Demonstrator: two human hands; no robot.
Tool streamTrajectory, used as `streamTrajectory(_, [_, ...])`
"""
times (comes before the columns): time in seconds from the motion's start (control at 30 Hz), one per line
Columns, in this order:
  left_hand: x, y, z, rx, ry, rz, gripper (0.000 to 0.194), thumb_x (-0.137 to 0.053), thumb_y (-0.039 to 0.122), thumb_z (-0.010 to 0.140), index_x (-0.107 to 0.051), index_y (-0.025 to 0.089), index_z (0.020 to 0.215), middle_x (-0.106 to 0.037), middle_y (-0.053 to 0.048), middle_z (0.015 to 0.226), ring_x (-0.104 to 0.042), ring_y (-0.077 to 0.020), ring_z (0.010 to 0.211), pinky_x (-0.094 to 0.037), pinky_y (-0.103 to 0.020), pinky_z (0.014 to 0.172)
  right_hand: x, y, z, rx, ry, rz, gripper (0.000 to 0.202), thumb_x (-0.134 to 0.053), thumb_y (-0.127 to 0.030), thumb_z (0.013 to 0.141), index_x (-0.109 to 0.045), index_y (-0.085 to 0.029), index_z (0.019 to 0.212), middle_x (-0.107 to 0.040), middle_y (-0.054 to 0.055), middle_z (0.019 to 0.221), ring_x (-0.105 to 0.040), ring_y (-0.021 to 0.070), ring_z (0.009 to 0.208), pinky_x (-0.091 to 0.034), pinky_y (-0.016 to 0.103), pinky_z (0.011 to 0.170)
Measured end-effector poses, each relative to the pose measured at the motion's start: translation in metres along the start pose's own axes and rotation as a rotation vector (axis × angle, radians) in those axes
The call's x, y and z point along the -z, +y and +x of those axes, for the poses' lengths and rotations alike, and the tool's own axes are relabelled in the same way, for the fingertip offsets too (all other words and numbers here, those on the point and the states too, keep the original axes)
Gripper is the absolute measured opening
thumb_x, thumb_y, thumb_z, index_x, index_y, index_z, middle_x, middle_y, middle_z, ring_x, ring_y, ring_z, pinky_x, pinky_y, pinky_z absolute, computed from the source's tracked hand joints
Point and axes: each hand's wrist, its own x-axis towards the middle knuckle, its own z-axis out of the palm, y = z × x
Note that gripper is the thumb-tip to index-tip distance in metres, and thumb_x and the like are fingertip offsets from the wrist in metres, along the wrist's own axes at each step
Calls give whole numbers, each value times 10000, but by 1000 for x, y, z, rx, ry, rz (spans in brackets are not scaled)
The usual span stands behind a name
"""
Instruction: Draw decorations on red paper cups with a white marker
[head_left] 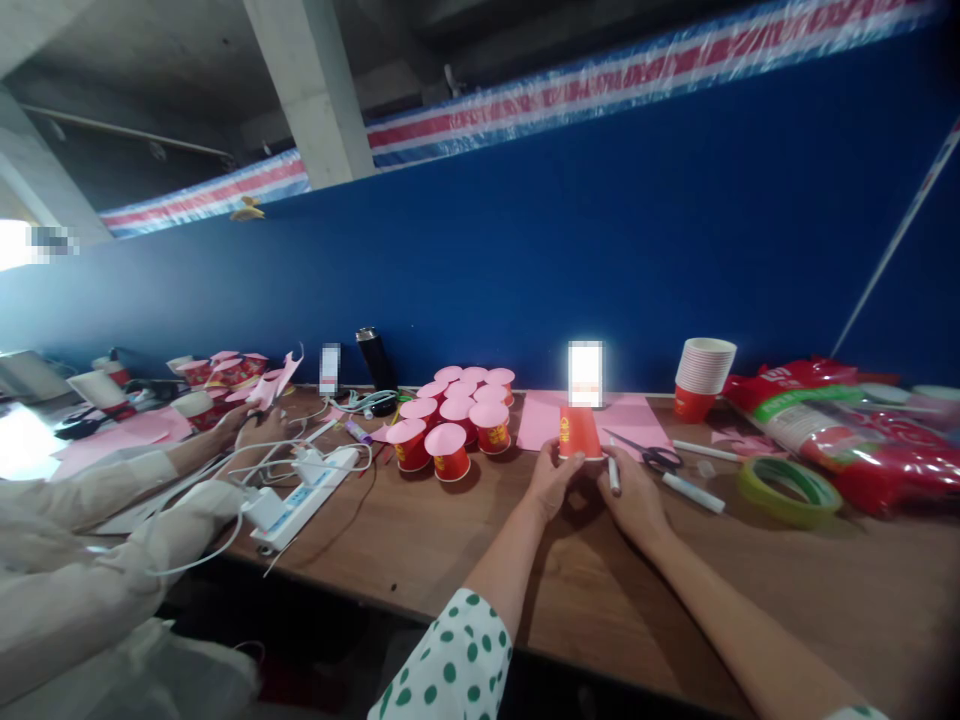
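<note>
A red paper cup (580,432) with gold print is upside down just above the table, rim downward. My left hand (553,482) is closed on its left side, the thumb at the rim. My right hand (632,498) grips a slim white pen-like stick (614,475) near the cup's right edge; whether its fingertips touch the cup I cannot tell. Behind the cup lies a pink paper sheet (538,418). Dark-handled scissors (660,457) rest on its right corner. To the left stand several red cups topped with pink paper discs (447,440).
A stack of paper cups (703,380), a yellow-green tape roll (789,492), a white stick (694,493) and a red plastic bag (825,430) occupy the right. A lit phone (585,374) stands behind. Leftward lie a power strip (307,498) with cables and a co-worker's hands (259,430) cutting pink paper.
</note>
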Motion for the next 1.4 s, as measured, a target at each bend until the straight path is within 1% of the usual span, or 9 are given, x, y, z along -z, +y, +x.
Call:
streamTrajectory(0.23, [-2,2,-2,-8,-6,-22,536,-776,340,623,-508,180,1059,-618,-66,992,-634,-163,839,-492,-356,860,3,-3,0,-21,-19,0,390,-412,-231,787,-488,-131,1156,-618,135,1087,-605,257,981,-491,389,826])
streamTrajectory(0.47, [-3,3,-1,-2,3,-4,557,-780,333,619,-494,182,1071,-622,-65,984,-636,-160,835,-498,-337,839,2,-2,0,-12,-11,-3,393,-412,-235,795,-474,-134,1171,-613,132,1097,-600,253,990,-490,384,824])
streamTrajectory(0.6, [-4,4,-1,2,2,-7,543,-784,329,613,-505,181,1054,-614,-73,1021,-637,-159,838,-503,-322,819,2,-2,0,-23,-12,-11,378,-408,-228,794,-486,-141,1154,-618,126,1086,-602,251,983,-486,386,832])
streamTrajectory(0.83, [-3,2,0,-9,5,-30,563,-793,332,596,-521,180,1065,-621,-72,991,-633,-183,884,-483,-383,884,2,-4,0,-6,-2,11,386,-417,-217,769,-492,-151,1142,-622,114,1065,-605,240,952,-488,379,822])
streamTrajectory(0.97, [-2,0,1,-3,-2,-23,520,-784,336,611,-527,169,1031,-623,-76,994,-638,-179,877,-482,-379,889,2,-4,0,8,9,13,392,-416,-208,758,-495,-147,1137,-620,114,1067,-603,230,959,-487,365,831])
streamTrajectory(1.07, [-1,-1,2,-8,-3,-21,524,-780,324,620,-518,171,1048,-614,-82,1037,-641,-174,869,-488,-376,880,2,-4,0,-5,3,6,392,-416,-211,762,-494,-150,1142,-620,112,1065,-603,230,965,-489,362,827])
streamTrajectory(1.27, [-1,-2,2,-28,-14,-6,510,-767,327,638,-507,171,1048,-618,-73,1002,-642,-185,880,-488,-393,884,3,-4,0,6,10,14,383,-420,-192,757,-495,-163,1132,-620,102,1059,-601,229,970,-489,364,823])
streamTrajectory(1.4, [0,-3,2,-46,-19,-1,495,-758,321,651,-510,174,1053,-606,-73,1030,-637,-178,891,-484,-386,887,4,-5,0,-4,3,18,381,-425,-196,760,-496,-165,1133,-624,95,1038,-601,226,976,-489,355,828])
